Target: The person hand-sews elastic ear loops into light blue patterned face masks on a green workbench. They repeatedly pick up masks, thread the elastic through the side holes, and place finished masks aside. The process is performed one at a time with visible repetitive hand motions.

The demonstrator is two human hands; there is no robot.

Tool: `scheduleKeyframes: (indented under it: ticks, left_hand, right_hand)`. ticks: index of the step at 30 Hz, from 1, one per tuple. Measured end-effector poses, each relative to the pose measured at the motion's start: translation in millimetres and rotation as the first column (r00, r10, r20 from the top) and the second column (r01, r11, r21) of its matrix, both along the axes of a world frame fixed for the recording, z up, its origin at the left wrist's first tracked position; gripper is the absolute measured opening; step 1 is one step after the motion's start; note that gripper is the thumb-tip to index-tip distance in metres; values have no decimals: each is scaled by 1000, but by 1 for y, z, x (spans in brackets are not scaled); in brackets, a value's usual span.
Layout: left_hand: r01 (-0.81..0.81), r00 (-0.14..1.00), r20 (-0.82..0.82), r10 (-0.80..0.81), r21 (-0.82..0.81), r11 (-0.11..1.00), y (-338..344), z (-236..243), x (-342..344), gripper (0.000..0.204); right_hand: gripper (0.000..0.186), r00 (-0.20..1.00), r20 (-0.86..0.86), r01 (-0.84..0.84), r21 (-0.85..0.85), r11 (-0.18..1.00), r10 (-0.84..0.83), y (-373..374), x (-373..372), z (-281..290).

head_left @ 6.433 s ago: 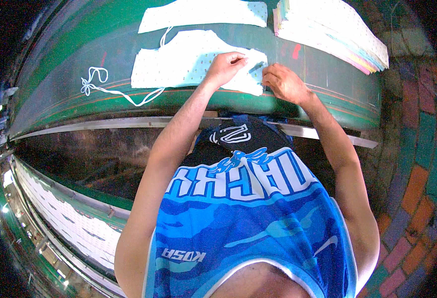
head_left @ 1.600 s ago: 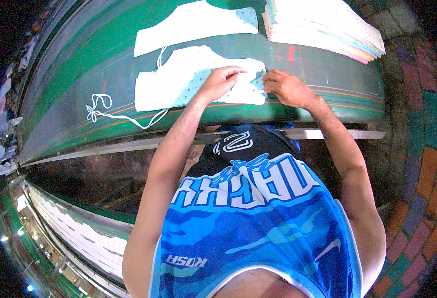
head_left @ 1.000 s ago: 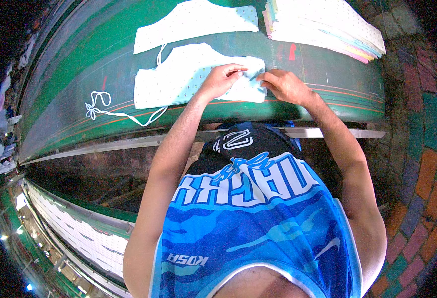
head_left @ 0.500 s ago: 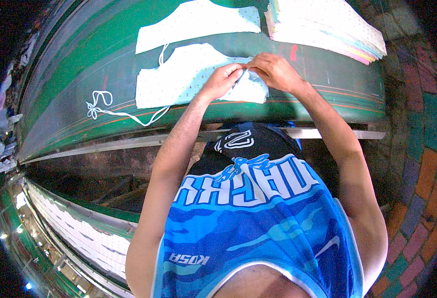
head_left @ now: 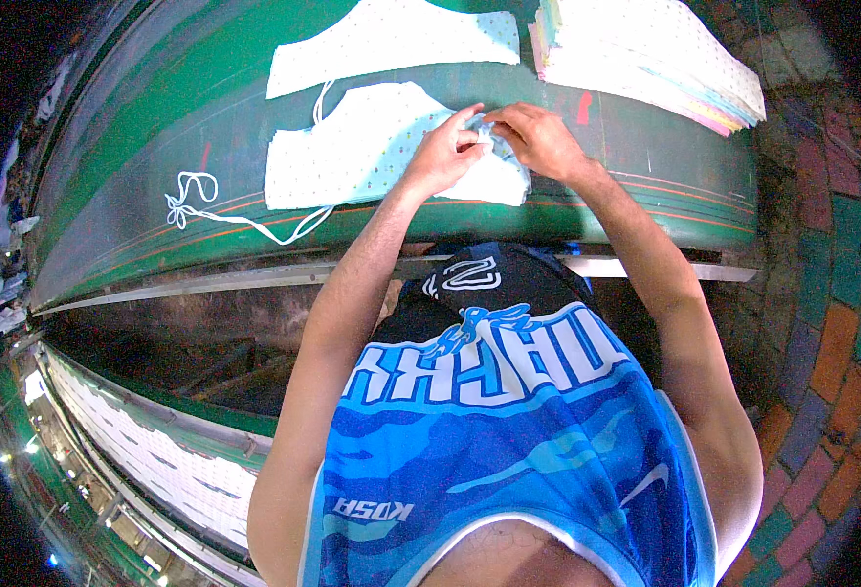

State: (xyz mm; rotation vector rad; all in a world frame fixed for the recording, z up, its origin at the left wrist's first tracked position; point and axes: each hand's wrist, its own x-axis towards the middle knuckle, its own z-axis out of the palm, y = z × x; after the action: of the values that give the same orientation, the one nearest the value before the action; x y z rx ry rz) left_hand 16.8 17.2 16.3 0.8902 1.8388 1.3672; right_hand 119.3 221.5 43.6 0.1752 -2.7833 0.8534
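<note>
A stack of white, dotted cut fabric pieces (head_left: 352,157) lies on the green table in front of me, its right end lifted and crumpled between my hands. My right hand (head_left: 540,142) pinches a fold of the top fabric piece (head_left: 502,149) with bent fingers. Close beside it, my left hand (head_left: 440,157) has its index finger and thumb spread apart at the crumpled edge. White cord (head_left: 254,228) comes out from under the stack and ends in a looped knot at the left; a short loop of it shows at the far edge.
Another pile of white fabric pieces (head_left: 401,41) lies farther back. At the far right stands a thicker stack with coloured layers (head_left: 650,64). A metal rail (head_left: 191,295) runs along the near edge of the green table (head_left: 156,176). Paving of coloured bricks (head_left: 826,352) covers the floor at right.
My left index finger and thumb have parted from a pinch at the fabric edge. My right hand stays there, and the fabric between the hands is more bunched up.
</note>
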Motion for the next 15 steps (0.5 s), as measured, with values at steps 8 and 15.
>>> scheduleKeyframes:
  ticks: [8, 15]
  left_hand:
    - [13, 995, -96, -19, -57, 998, -2, 13, 2, 72]
    - [63, 977, -198, -80, -94, 994, 0, 19, -2, 83]
  right_hand:
    - [56, 996, 54, -58, -106, 993, 64, -3, 15, 15]
    - [59, 985, 161, 3, -383, 924, 64, 1, 2, 18]
